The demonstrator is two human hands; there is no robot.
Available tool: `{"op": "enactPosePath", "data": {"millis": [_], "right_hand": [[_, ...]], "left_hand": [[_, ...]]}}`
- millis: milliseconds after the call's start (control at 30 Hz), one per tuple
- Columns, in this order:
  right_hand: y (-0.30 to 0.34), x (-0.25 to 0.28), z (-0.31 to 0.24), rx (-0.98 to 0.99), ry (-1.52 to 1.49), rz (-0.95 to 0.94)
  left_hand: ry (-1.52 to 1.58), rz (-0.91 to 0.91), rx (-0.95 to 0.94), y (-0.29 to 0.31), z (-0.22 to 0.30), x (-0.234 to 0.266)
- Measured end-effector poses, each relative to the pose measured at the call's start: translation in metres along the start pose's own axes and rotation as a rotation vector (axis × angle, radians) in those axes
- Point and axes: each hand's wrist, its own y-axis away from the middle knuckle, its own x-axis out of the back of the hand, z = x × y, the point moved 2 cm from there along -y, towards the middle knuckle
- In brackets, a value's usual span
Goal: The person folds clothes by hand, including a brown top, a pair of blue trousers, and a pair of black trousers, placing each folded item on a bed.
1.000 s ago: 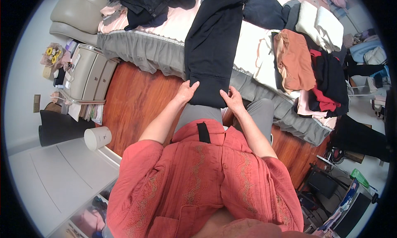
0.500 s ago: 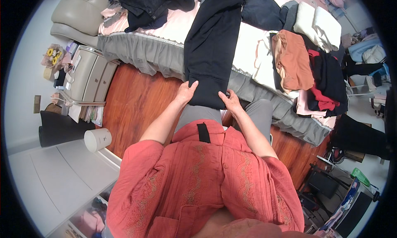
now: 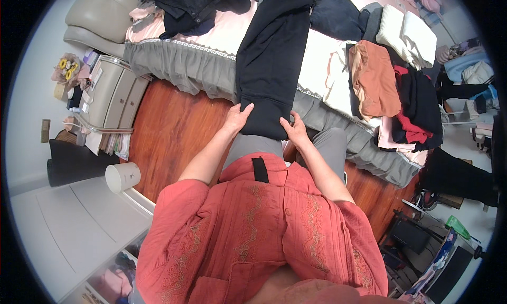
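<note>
A long black garment (image 3: 272, 61), folded lengthwise, stretches from the bed over its near edge toward my lap. It has a wide band at the near end; I cannot tell whether it is trousers or a top. My left hand (image 3: 238, 118) grips the left corner of that band, thumb on top. At the right corner my right hand (image 3: 294, 130) pinches the cloth the same way. The fingers beneath the cloth are hidden. The near end hangs just above my grey-trousered knees.
The bed (image 3: 219, 37) has a pink cover and a grey frilled skirt. Folded clothes (image 3: 375, 79) are piled on its right, dark clothes (image 3: 187, 11) at the back left. A cabinet (image 3: 113, 93), a white bin (image 3: 122, 178) and a white chest (image 3: 74, 225) stand left.
</note>
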Motion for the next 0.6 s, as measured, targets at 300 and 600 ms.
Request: {"op": "enactPosePath", "data": {"millis": [300,600], "right_hand": [[0.029,0.012,-0.064,0.247,0.497,0.115],[0.047,0.013,-0.091,0.534,0.651,0.086]], "left_hand": [[0.073,0.016,-0.045,0.005,0.0,-0.001],[0.236,-0.009,-0.007,0.027,0.027,0.0]]}}
